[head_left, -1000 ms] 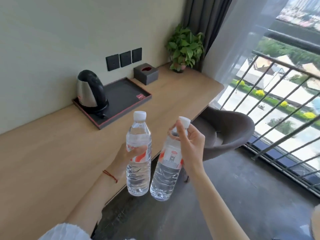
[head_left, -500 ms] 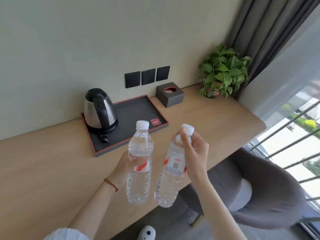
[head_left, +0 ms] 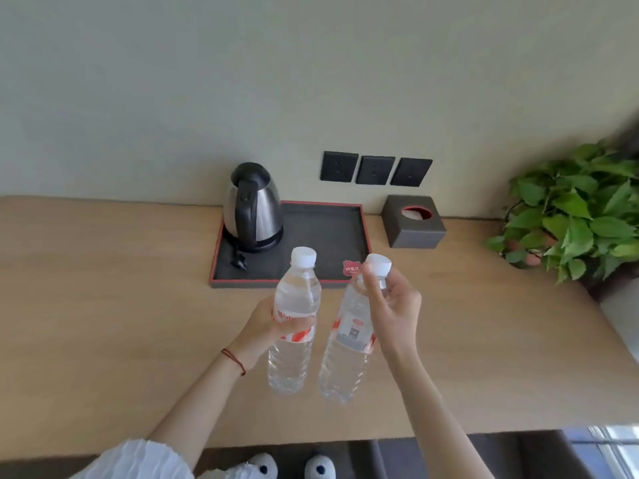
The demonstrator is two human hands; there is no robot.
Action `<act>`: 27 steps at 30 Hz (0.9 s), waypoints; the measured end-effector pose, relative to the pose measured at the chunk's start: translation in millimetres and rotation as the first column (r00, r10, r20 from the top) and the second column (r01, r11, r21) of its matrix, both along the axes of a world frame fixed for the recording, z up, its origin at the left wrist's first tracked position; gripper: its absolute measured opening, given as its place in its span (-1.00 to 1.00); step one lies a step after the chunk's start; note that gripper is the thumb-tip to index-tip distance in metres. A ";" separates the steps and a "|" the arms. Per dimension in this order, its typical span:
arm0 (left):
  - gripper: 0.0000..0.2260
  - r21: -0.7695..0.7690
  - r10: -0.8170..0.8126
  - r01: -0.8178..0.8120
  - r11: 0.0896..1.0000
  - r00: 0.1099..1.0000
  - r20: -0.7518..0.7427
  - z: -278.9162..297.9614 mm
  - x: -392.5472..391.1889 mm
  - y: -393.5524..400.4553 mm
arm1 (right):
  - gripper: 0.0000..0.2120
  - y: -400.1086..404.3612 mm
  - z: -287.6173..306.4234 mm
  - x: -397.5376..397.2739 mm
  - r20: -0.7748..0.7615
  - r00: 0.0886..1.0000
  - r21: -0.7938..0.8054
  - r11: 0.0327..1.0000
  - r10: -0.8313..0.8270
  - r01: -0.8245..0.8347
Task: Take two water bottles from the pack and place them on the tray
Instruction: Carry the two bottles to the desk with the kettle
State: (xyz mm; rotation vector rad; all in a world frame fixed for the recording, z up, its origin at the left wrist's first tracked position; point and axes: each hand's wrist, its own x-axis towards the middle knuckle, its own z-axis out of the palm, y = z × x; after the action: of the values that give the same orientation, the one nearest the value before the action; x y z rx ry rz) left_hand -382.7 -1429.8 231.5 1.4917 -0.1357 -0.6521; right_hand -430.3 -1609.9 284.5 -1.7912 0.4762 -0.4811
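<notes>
I hold two clear water bottles with white caps and red-and-white labels above the wooden desk. My left hand [head_left: 268,326] grips the left bottle [head_left: 294,323] around its label. My right hand [head_left: 392,305] grips the right bottle [head_left: 349,350] near its neck, tilted a little to the right. Both bottles hang in the air just in front of the black tray [head_left: 328,233] with a red rim, which stands against the wall. The water pack is not in view.
A steel kettle [head_left: 254,209] with a black handle stands on the tray's left half, and a small red card [head_left: 351,269] lies at its front right corner. A dark tissue box [head_left: 413,223] sits right of the tray. A potted plant [head_left: 570,212] fills the desk's right end.
My view has turned left to face the desk and wall squarely. Both bottles, still held, now sit over the desk just before the tray; the window and chair have left the view.
</notes>
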 end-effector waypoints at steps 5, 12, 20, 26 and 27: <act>-0.58 0.100 0.189 -0.190 0.977 0.982 0.020 -13.8 -25.9 -15.2 | -0.56 -21.7 -21.5 2.3 -0.001 0.973 -0.116 0.967 0.230 -0.228; -0.48 0.212 0.237 -0.257 0.943 0.965 0.112 -35.6 -35.1 -31.0 | -0.72 -35.9 -46.3 -0.9 -0.031 0.913 -0.207 0.891 0.407 -0.404; -0.39 0.240 0.201 -0.213 0.947 0.977 0.076 -55.0 -32.7 -31.7 | -0.66 -38.9 -77.5 -2.6 0.000 0.896 -0.224 0.874 0.443 -0.432; -0.39 0.229 0.140 -0.155 0.961 0.987 0.079 -58.9 -33.2 -28.0 | -0.84 -40.0 -91.5 -13.5 -0.017 0.914 -0.174 0.899 0.406 -0.403; -0.38 0.225 0.140 -0.153 0.962 0.988 0.071 -59.1 -33.3 -27.7 | -0.87 -40.7 -91.6 -13.9 -0.019 0.915 -0.170 0.900 0.403 -0.401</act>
State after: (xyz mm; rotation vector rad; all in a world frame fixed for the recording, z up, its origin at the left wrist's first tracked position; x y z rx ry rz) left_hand -416.0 -1457.4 172.4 1.7254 0.0101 -0.5202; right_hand -444.2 -1650.6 193.0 -1.9855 0.0431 -0.2503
